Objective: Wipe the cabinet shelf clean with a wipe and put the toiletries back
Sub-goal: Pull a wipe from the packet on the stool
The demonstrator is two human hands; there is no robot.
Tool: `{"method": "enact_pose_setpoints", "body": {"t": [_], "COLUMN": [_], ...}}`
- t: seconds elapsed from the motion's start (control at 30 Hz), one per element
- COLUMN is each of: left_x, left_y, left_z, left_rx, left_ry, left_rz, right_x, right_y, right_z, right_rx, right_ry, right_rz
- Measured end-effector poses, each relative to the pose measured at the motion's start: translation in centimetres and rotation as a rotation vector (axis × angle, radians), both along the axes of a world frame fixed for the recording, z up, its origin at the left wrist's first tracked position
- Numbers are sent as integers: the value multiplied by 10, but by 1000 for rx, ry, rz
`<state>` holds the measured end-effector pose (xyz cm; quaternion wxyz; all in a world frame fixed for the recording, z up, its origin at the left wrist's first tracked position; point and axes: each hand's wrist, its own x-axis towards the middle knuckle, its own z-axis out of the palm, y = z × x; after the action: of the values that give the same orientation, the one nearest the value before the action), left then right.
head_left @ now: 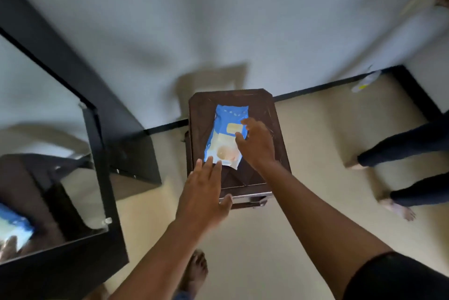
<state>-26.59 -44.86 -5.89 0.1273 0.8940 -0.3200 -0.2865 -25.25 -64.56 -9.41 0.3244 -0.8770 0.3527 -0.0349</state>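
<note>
A blue and cream wipes pack lies flat on a small dark wooden table that stands on a pale floor against a light wall. The left hand reaches in at the pack's near end, fingers straight and spread, with the fingertips at or over the pack's near edge; whether they press on it cannot be told. The right hand is over the pack's right side, its fingers loosely bent near the yellow flap label, gripping nothing that can be seen, though contact with the pack cannot be told through the blur. At the left stands a black cabinet with a mirror door that reflects the pack and a hand. 2 bare feet and dark-clad legs of another person stand on the floor at the right. A small pale bottle lies by the black skirting at the far right.
</note>
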Motion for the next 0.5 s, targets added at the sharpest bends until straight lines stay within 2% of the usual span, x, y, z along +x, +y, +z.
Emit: {"method": "enact_pose_setpoints", "body": {"t": [0.27,0.5], "left_x": [11,9], "left_y": [-15,-31], "left_z": [-38,-48], "left_rx": [41,63], "left_ry": [37,55], "left_rz": [33,16], "right_x": [22,-4], "right_y": [-8,-9], "right_z": [-33,-19], "right_rx": [-14,138], "right_ry": [-46,-169], "right_rz": [-15,-258]}}
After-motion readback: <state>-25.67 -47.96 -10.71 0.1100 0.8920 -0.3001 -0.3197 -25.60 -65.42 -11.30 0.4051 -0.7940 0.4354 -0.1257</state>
